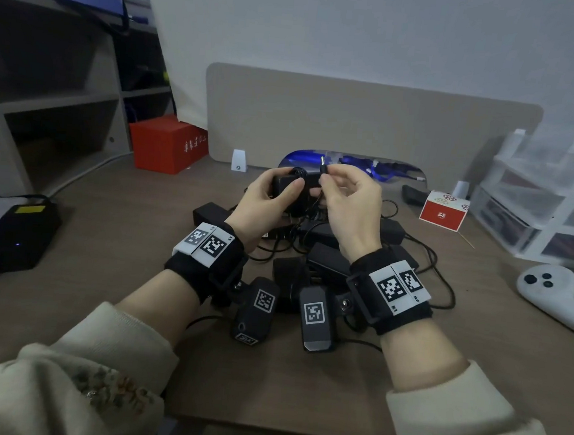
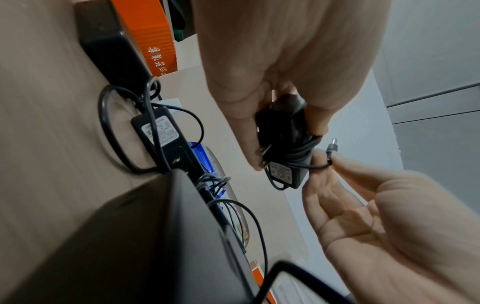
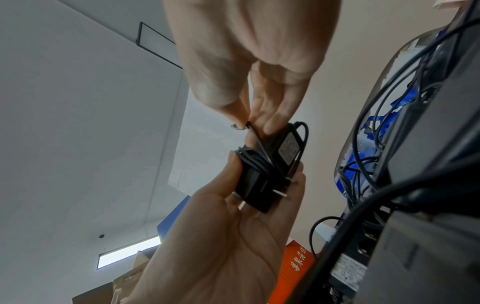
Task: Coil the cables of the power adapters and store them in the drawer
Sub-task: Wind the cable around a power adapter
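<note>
Adapter (image 1: 293,185) held up over the desk (image 1: 112,238), cable (image 2: 298,152) wound in tight turns around its body, prongs (image 3: 281,194) sticking out bare. Left hand (image 1: 262,205) wrapped round it, thumb across the top. Right hand (image 1: 345,201) pinching the cable just behind the plug (image 1: 323,161), other fingers loosely bent; plug tip pointing up, free of the coil.

Directly below, a heap (image 1: 327,251) of more black adapters with loose cables looping across one another and spilling toward the right. One labelled brick (image 2: 161,133) lying under a crossing cable. Heap sitting between the wrists and the far edge of the desk, close under the held adapter.

Behind the hands, an oval tray (image 1: 416,174) against the beige divider (image 1: 371,128), holding blue cords and a tangle of thin wires. Red box (image 1: 168,142) to the left of the divider. Small red-and-white box (image 1: 444,210) to the right, near a clear drawer unit (image 1: 547,203); contents of its drawers too blurred to tell. White controller (image 1: 554,293) at the right edge. Black unit (image 1: 12,237) with a yellow label at the left edge.
</note>
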Demonstrator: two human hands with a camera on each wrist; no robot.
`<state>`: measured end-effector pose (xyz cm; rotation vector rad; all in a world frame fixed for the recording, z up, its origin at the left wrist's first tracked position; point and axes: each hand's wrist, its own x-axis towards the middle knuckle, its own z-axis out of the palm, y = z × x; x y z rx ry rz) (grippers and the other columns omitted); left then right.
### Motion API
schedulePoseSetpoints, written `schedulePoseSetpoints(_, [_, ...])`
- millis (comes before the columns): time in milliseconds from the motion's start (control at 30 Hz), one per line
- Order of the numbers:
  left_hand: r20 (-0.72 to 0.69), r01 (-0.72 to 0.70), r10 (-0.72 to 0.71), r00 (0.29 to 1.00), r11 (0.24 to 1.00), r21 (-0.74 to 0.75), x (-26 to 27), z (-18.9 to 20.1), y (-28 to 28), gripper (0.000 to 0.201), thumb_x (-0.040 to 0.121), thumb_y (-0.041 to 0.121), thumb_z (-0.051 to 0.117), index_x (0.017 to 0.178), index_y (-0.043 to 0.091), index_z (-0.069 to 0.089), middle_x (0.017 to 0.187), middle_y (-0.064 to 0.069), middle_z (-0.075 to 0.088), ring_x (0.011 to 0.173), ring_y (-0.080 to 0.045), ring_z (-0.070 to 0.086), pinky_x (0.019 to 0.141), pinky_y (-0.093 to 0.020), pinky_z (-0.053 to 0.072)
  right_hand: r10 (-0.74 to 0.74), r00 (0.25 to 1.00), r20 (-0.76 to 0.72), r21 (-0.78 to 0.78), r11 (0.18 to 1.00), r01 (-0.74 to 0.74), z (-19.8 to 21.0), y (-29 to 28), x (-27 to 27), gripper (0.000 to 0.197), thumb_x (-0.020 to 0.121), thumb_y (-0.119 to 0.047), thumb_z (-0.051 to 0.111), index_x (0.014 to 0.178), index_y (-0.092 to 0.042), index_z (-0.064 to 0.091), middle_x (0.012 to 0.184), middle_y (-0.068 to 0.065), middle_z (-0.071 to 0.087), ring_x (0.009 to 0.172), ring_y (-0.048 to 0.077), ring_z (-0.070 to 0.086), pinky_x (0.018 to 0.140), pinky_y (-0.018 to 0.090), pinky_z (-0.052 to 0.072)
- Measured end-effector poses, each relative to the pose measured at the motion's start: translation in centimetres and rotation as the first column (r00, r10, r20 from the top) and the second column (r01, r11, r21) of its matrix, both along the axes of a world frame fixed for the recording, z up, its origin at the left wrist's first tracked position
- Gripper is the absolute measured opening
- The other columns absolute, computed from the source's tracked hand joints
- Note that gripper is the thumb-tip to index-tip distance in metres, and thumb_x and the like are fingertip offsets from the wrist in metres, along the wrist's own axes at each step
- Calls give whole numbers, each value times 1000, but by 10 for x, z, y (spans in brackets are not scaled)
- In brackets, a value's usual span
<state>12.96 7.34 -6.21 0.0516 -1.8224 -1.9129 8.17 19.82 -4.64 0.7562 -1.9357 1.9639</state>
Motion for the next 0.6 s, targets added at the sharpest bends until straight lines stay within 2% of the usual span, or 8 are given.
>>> schedulePoseSetpoints(100, [-4, -17, 17, 1000, 1000, -3, 0, 2, -1, 27, 100, 20, 54, 126, 11, 54, 111, -6, 63, 93, -16, 68, 77, -40, 61, 13, 1000, -8, -15, 1000, -13, 1, 0, 0, 21, 94, -3, 57, 95, -22, 63, 85, -4, 66, 63, -2, 63, 67, 15, 52])
schedulePoseSetpoints(233, [15, -53, 54, 998, 998, -15, -1, 2, 1, 28, 102, 20, 52, 128, 9, 54, 102, -4, 65, 87, -14, 69, 76, -41, 62, 23, 1000, -17, -22, 999, -23, 1, 0, 0, 18, 94, -2, 57, 98, -19, 63, 82, -6, 64, 62, -4, 59, 67, 13, 50])
schedulePoseSetpoints(300, [18, -93, 93, 995, 996, 0, -2, 2, -1, 32, 101, 21, 53, 130, 6, 53, 103, -6, 65, 86, -15, 70, 72, -41, 62, 48, 998, -35, -13, 999, -48, 1, -1, 2, 19, 93, -1, 58, 97, -19, 63, 82, -6, 64, 62, -3, 60, 66, 14, 50])
schedulePoseSetpoints(367, [8, -169, 170, 985, 985, -30, -4, 2, -6, 32, 101, 22, 54, 129, 7, 54, 111, -10, 64, 94, -21, 69, 71, -39, 62, 91, 994, -60, 2, 996, -91, 2, -3, 6, 22, 92, 1, 58, 95, -20, 63, 83, -6, 64, 63, -1, 60, 67, 15, 52])
schedulePoseSetpoints(433, [-19, -260, 260, 966, 960, -101, -5, 3, -10, 31, 100, 26, 55, 125, 8, 58, 114, -10, 64, 101, -22, 67, 77, -36, 61, 142, 986, -85, 11, 990, -141, 2, -6, 10, 22, 91, 3, 58, 94, -19, 63, 83, -4, 65, 64, 2, 61, 70, 18, 53])
schedulePoseSetpoints(500, [-43, -323, 321, 946, 937, -135, -6, 3, -14, 36, 98, 31, 56, 124, 7, 61, 115, -9, 67, 107, -24, 65, 90, -40, 57, 186, 978, -97, 30, 983, -184, 1, -8, 11, 22, 90, 4, 59, 93, -17, 64, 84, -1, 66, 65, 6, 62, 73, 23, 55])
schedulePoseSetpoints(600, [-35, -391, 390, 920, 912, -121, -8, 1, -21, 51, 84, 51, 58, 117, 13, 65, 111, -9, 69, 106, -26, 66, 92, -49, 54, 238, 967, -95, 96, 969, -229, 0, -10, 13, 20, 90, 4, 61, 92, -15, 66, 80, 1, 67, 66, 8, 64, 74, 24, 56])
